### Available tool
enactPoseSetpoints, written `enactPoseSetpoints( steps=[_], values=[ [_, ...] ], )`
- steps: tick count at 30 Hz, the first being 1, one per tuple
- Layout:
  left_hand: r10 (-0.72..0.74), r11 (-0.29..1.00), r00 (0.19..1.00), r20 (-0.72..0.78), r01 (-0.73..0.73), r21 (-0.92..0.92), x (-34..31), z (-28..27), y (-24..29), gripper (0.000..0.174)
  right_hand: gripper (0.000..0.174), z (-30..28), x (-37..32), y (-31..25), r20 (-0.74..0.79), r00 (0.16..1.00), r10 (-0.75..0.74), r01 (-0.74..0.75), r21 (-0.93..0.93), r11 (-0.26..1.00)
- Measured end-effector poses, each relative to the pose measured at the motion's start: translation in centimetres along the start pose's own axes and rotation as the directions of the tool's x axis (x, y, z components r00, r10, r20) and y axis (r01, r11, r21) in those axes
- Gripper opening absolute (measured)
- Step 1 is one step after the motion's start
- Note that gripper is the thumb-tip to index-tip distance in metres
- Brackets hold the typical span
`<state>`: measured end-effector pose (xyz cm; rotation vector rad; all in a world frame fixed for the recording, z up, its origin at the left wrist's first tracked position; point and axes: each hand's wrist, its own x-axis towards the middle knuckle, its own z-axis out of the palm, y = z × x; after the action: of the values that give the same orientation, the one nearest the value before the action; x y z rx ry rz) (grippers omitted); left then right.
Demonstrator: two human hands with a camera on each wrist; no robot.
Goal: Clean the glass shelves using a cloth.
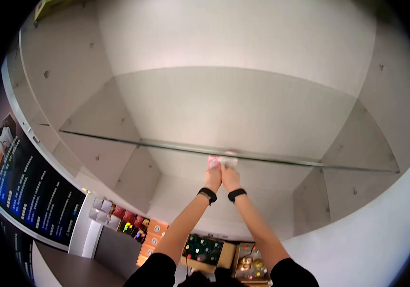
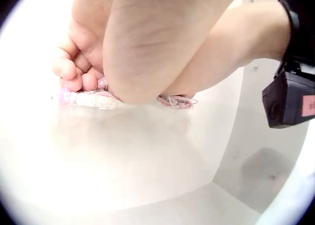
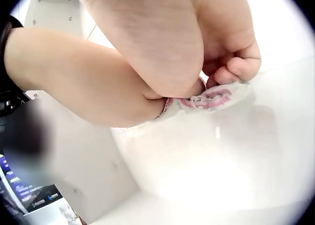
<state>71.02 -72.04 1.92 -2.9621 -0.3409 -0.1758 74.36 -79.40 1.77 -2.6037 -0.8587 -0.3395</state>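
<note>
Both arms reach up to a glass shelf (image 1: 119, 139) in a pale alcove. My left hand (image 1: 213, 175) and right hand (image 1: 229, 175) are side by side at the shelf's front edge, together holding a small pink and white pouch (image 1: 221, 161). In the left wrist view the curled fingers (image 2: 74, 72) grip the pouch (image 2: 91, 99) lying on the glass. In the right wrist view the thumb and fingers (image 3: 236, 67) pinch the other end of the pouch (image 3: 216, 97), which has a zip. Black bands sit on both wrists.
The alcove's back wall (image 1: 233, 105) and side walls (image 1: 61, 81) surround the shelf. Below are boxes of coloured goods (image 1: 205, 248), orange boxes (image 1: 152, 239) and a dark text panel (image 1: 28, 191) at left.
</note>
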Motion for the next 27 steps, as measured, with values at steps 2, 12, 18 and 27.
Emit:
enactPoseSetpoints(
  steps=[2,12,18,27],
  values=[
    [0.054,0.997,0.999,-0.002,-0.054,0.058,-0.1,-0.6,-0.4,0.048,0.015,-2.9,0.1,-0.6,0.091,0.995,-0.03,0.027,0.034,0.999],
    [0.281,0.958,0.956,-0.078,-0.285,-0.037,-10.2,-5.0,-4.3,0.047,0.026,-6.3,-7.6,-6.0,0.17,0.971,-0.168,0.16,0.06,0.985],
    [0.221,0.948,0.952,0.21,-0.159,-0.274,-6.4,-5.0,-4.2,0.044,0.029,-4.8,-5.1,-6.3,0.112,0.986,-0.12,0.114,0.058,0.992],
    [0.314,0.949,0.945,-0.096,-0.313,0.016,-9.4,-4.3,-6.1,0.04,0.031,-6.5,-3.6,-4.8,0.602,0.765,-0.23,0.105,0.235,0.966]
  ],
)
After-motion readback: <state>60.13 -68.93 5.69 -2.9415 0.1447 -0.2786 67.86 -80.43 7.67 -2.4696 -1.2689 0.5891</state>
